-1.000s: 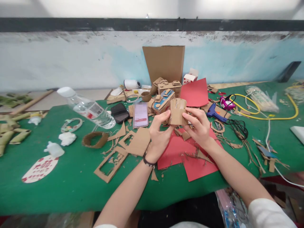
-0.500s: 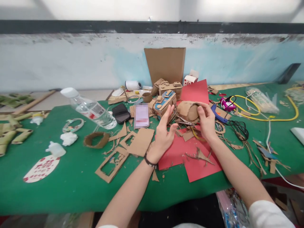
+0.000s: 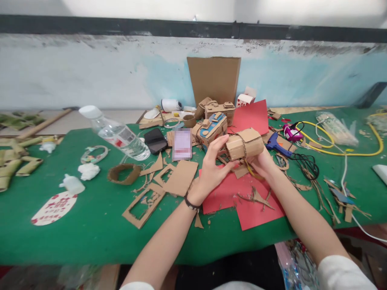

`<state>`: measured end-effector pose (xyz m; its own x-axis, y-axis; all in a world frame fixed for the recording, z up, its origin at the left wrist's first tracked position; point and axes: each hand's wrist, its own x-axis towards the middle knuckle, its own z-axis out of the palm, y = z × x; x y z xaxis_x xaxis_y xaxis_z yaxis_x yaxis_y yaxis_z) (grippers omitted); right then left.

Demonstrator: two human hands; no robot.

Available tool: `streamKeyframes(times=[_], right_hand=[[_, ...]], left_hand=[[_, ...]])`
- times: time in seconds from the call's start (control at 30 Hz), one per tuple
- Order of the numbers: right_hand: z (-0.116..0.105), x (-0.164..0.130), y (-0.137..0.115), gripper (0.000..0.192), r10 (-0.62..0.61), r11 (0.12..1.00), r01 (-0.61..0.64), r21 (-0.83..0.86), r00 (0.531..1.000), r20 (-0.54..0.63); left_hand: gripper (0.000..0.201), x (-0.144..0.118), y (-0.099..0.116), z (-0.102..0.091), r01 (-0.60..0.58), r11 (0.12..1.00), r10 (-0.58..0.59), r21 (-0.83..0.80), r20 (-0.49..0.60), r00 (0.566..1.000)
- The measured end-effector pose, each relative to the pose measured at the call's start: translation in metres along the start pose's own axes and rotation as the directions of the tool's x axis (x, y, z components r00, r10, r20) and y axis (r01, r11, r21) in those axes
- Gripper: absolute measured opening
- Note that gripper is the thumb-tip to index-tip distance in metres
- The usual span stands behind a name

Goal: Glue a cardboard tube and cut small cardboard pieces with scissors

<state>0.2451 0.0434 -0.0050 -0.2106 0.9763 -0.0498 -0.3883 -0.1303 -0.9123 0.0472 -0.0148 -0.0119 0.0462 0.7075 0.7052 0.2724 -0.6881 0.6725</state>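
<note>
Half a second before, only the right hand (image 3: 263, 163) touched the cardboard cylinder (image 3: 244, 144), which lay low on the clutter with the left hand (image 3: 214, 167) open beside it. Now both hands were on it and it was lifted clear of the red paper (image 3: 242, 197), lying on its side between them. A second back it was held upright, so it had been put down, turned and picked up again — handling of this one piece went on, now by its side rather than its open end.

Left to right across the green worktop (image 3: 90, 233):
- Water bottle (image 3: 116, 135), tipped on its side, white cap on, clear liquid inside, partly full.
- Cardboard ring (image 3: 123, 174), open, nothing in it.
- Cardboard frame cutout (image 3: 144, 206) and flat cardboard piece (image 3: 180, 178), lying loose.
- Left-hand grip: fingers curled round the cylinder's left end, thumb under, closed on it.
- Cardboard cylinder: a string or rubber band round its middle; whether anything is inside cannot be told.
- Right-hand grip: mostly hidden below and behind the cylinder, cupping its right side — closed on it as far as can be seen.
- Small red-and-white carton (image 3: 244, 100) at the back, flap open, contents not visible.
- Blue glue gun (image 3: 276, 144) just right of the hands, not touched.
</note>
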Motion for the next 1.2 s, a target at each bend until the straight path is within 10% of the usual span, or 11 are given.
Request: streamKeyframes(times=[0.4, 0.7, 0.93, 1.07, 1.2], right_hand=[[0.005, -0.010, -0.015, 0.070, -0.210, 0.964, 0.228, -0.139, 0.968, 0.136], [0.007, -0.004, -0.011, 0.057, -0.252, 0.960, 0.235, -0.155, 0.963, -0.100], [-0.007, 0.006, -0.015, 0.059, -0.081, 0.992, 0.100, 0.081, 0.974, -0.213], [-0.006, 0.004, -0.011, 0.065, 0.033, 0.996, -0.022, 0.084, 0.992, -0.124], [0.000, -0.002, -0.008, 0.066, 0.133, 0.991, -0.133, 0.035, 0.991, -0.007]], left_hand=[[0.087, -0.001, 0.001, 0.002, 0.117, 0.993, -0.116, 0.003, -0.127, 0.985], [0.102, 0.005, -0.003, -0.001, -0.053, 0.991, 0.056, 0.119, -0.023, 0.998], [0.012, 0.003, 0.008, -0.008, -0.006, 0.994, 0.027, 0.105, -0.201, 0.979], [0.021, 0.002, 0.007, -0.008, 0.080, 0.997, -0.082, -0.016, -0.170, 0.982], [0.092, 0.003, 0.003, -0.003, 0.057, 0.995, -0.064, -0.079, -0.090, 0.994]])
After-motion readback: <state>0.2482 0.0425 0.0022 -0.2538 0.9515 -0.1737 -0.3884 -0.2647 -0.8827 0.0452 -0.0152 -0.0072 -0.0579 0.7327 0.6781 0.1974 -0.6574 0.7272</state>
